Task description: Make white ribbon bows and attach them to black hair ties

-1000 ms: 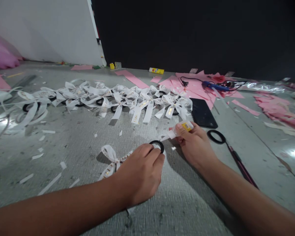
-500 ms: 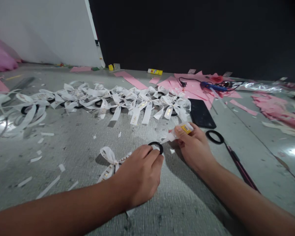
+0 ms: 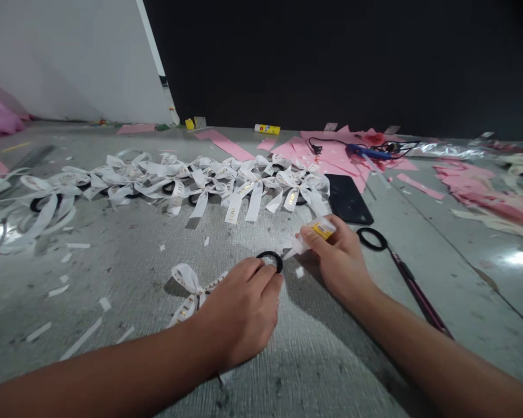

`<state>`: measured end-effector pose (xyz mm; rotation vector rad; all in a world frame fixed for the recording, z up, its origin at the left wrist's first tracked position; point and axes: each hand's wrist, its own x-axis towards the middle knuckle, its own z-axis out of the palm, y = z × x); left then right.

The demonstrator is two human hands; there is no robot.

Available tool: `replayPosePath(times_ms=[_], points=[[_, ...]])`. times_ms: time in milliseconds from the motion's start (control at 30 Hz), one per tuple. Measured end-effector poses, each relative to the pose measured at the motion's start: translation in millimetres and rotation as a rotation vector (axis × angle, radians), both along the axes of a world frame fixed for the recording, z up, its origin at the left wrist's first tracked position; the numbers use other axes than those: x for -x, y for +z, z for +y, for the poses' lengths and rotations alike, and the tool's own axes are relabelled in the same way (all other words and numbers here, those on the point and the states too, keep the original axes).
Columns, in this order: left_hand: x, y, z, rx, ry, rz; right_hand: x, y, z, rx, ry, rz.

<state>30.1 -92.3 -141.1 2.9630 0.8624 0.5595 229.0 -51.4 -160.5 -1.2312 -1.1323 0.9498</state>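
Observation:
My left hand [image 3: 239, 310] rests on the grey floor with its fingers closed on a small black hair-tie ring [image 3: 270, 260], pinning it down. A white ribbon bow [image 3: 187, 287] with gold print lies just left of that hand. My right hand [image 3: 337, 258] is closed round a small clear glue tube [image 3: 311, 235] with a yellow label, its tip pointing at the ring.
A long row of white ribbon bows on black rings [image 3: 200, 183] lies across the floor beyond my hands. A black phone [image 3: 347, 199], black-handled scissors [image 3: 396, 267], a blue glue gun with cord [image 3: 366, 151], pink paper scraps [image 3: 475, 186] and white ribbon offcuts [image 3: 61, 290] lie around.
The view has shifted slightly; both hands keep their hold, with the glue tube's tip staying beside the black ring.

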Motion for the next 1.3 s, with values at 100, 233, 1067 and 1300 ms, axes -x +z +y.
replayPosePath(times_ms=[100, 233, 1067, 1300], points=[[-0.1, 0.5, -1.1, -0.002, 0.003, 0.0, -2.9, 6.6, -1.2, -0.043, -0.032, 0.026], [1.3, -1.9, -2.1, -0.013, 0.03, 0.0, -7.5, 14.2, 1.1, -0.097, -0.074, 0.148], [117.6, 39.9, -7.4, 0.279, 0.448, 0.117, -20.6, 5.3, 22.4, -0.054, 0.141, 0.471], [113.5, 36.3, 3.9, 0.313, 0.323, 0.175, -27.2, 5.9, 32.5, -0.097, 0.027, 0.549]])
